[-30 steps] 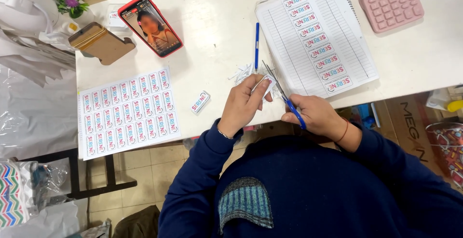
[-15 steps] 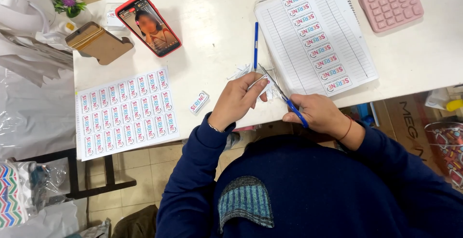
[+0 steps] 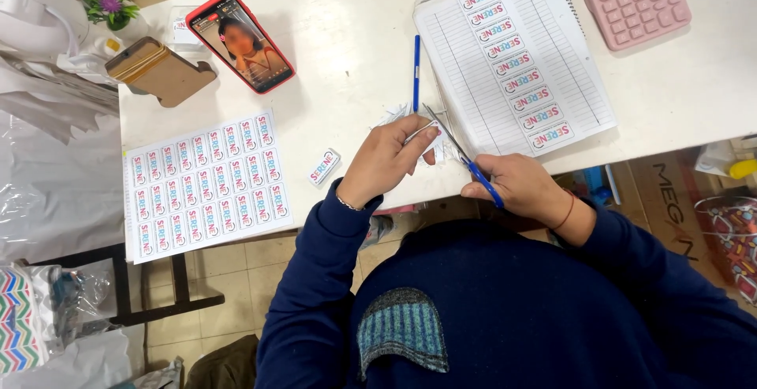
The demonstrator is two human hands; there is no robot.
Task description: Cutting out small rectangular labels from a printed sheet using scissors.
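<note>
Head view: the left hand (image 3: pixel 386 160) pinches a small paper label (image 3: pixel 418 130) over the bench (image 3: pixel 347 65) edge — thin, floppy, best held by its margin — while the right hand (image 3: pixel 516 188) grips blue-handled scissors (image 3: pixel 461 156), blades at the label.

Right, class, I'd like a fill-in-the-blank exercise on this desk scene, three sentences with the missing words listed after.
1. The right hand holds scissors with ____ handles.
2. The left hand pinches a small paper label between the scissor ____.
3. The calculator on the table is ____ in colour.

Missing words: blue; blades; pink
</note>
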